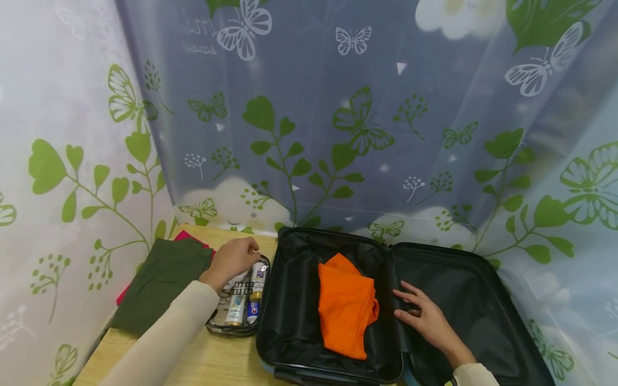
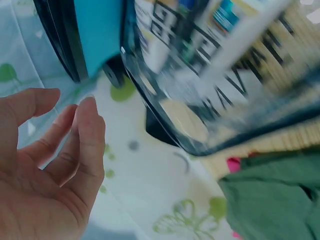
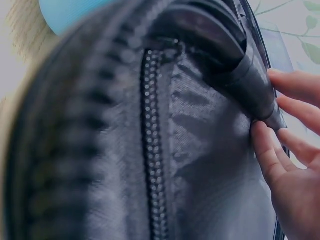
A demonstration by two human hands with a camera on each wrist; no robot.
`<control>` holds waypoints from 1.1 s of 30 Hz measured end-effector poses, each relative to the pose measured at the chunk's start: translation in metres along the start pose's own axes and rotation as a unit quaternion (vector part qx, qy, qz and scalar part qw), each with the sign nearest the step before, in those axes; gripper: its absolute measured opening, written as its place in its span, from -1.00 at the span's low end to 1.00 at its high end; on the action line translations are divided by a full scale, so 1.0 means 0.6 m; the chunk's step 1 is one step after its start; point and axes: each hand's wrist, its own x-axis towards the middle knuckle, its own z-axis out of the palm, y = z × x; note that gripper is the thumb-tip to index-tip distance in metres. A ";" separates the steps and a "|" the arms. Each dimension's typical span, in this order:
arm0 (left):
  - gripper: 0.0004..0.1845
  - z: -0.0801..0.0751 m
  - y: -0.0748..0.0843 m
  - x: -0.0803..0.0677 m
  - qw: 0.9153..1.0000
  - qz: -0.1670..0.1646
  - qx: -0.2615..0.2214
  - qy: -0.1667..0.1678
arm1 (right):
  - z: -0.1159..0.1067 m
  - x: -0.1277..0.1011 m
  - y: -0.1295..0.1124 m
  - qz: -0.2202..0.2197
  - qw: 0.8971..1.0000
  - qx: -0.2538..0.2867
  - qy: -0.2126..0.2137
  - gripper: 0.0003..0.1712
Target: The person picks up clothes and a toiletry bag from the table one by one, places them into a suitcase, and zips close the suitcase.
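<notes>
A clear toiletry pouch (image 1: 223,317) with dark edging lies left of the suitcase, with tubes and small bottles inside. Over its far end is my left hand (image 1: 234,261); the left wrist view shows its fingers loosely bent, nothing between them, beside the pouch (image 2: 187,120). The black-lined suitcase (image 1: 289,300) lies spread wide, with folded orange clothing (image 1: 345,311) in its main half. At the hinge side between the halves, my right hand (image 1: 429,319) has its fingers extended. Up close, its fingertips touch a dark lining fold (image 3: 250,87).
Dark green folded cloth (image 1: 164,279) lies over red cloth (image 1: 188,236) at the table's left. The suitcase lid (image 1: 463,305) extends right. Printed curtains (image 1: 309,134) enclose the back and sides of the wooden table (image 1: 188,359).
</notes>
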 end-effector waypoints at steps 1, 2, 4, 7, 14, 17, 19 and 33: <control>-0.71 -0.004 -0.010 0.000 1.000 -0.003 -0.002 0.004 | 0.000 0.000 0.000 0.000 1.000 0.004 -0.001 -0.37; -0.70 -0.009 -0.018 -0.002 1.000 -0.005 -0.005 0.006 | 0.000 -0.001 0.001 -0.001 1.000 0.007 -0.001 -0.37; -0.68 -0.017 -0.037 -0.005 1.000 -0.014 -0.005 0.009 | 0.000 -0.002 0.002 -0.003 1.000 0.016 -0.001 -0.38; -0.65 -0.028 -0.068 -0.010 1.000 -0.025 0.002 0.012 | 0.000 -0.004 0.005 -0.010 1.000 0.029 0.004 -0.40; -0.62 -0.056 -0.141 -0.037 0.998 -0.060 0.029 0.010 | 0.001 -0.007 0.013 -0.035 0.998 0.059 0.008 -0.43; -0.61 -0.066 -0.174 -0.050 0.996 -0.080 0.034 0.007 | 0.002 -0.008 0.015 -0.040 0.997 0.066 0.010 -0.44; -0.60 -0.071 -0.196 -0.058 0.995 -0.087 0.041 0.010 | 0.003 -0.008 0.015 -0.040 0.997 0.070 0.010 -0.43; -0.47 -0.099 -0.313 -0.118 0.991 -0.124 0.052 0.029 | 0.007 -0.010 0.012 -0.049 0.997 0.056 0.024 -0.47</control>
